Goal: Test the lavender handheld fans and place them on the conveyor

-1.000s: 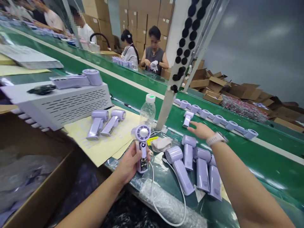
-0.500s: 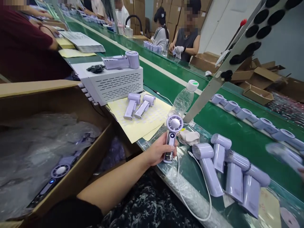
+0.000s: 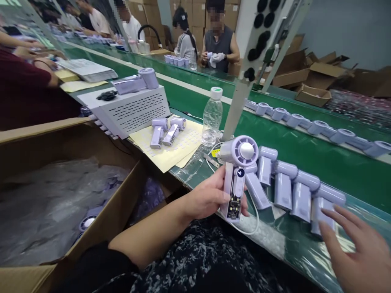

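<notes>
My left hand [image 3: 210, 195] is closed around the handle of a lilac handheld fan [image 3: 235, 179]. The fan stands upright, its round grille facing me and its handle front off, so a dark circuit board shows below a small round display. My right hand [image 3: 357, 240] is at the lower right, fingers spread and holding nothing. Its fingertips are by the rightmost of several lilac fans [image 3: 305, 195] lying in a row on the green bench; whether they touch it I cannot tell. A white cable [image 3: 255, 224] loops beside the held fan.
Two fans [image 3: 165, 132] lie on yellow sheets [image 3: 165, 160] beside a white vented box [image 3: 134, 114]. A plastic bottle [image 3: 212, 116] stands near a metal post [image 3: 236, 101]. At left is a carton [image 3: 122, 203] with plastic-wrapped fans. More fans line the green conveyor [image 3: 275, 134]. Co-workers sit beyond.
The held fan has come closer and turned slightly, showing its side. My right hand now reaches in at the lower right with fingers spread. Another fan lies in the row. The view has shifted right.
</notes>
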A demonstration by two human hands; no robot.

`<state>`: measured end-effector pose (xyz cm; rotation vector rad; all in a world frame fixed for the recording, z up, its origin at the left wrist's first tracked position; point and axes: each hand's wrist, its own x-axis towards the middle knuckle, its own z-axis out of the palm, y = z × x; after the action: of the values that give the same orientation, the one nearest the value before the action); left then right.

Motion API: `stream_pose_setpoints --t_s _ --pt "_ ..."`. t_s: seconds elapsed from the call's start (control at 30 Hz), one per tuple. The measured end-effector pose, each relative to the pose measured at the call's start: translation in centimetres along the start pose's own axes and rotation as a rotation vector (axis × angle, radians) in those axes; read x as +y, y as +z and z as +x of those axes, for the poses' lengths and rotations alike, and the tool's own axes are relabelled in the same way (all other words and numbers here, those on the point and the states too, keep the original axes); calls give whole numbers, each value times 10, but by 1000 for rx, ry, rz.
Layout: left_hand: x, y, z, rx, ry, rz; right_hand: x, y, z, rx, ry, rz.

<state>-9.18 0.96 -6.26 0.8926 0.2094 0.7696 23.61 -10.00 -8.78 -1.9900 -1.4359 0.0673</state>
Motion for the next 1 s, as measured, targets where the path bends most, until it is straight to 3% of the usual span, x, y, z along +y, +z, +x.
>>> stream_pose_setpoints --t_s 0.1,0.2,0.4,0.57,0.63,0.73,0.8,0.87,1.0 --pt "-5 20 -2 -55 -114 46 -59 4 -6 -84 53 392" --pt "-11 35 -5 -89 -217 113 -88 13 -10 -203 74 910" --pt "-21 41 -3 -156 -277 205 -97 9 -12 -163 138 1147" --pt "-40 26 2 -419 -440 -18 -99 -1 -18 -42 164 1260" --pt "-49 18 3 -389 -336 194 -99 -3 -22 -88 174 1323" --pt "-58 6 7 -240 89 738 -97 -3 -26 -207 245 1418" --pt "-58 0 9 -129 360 982 -95 0 -24 -250 281 1423" --pt "-54 -2 9 -40 534 1098 -92 5 -20 -275 256 1426" --pt "-42 6 8 29 680 1196 -86 13 -11 -343 218 1474"
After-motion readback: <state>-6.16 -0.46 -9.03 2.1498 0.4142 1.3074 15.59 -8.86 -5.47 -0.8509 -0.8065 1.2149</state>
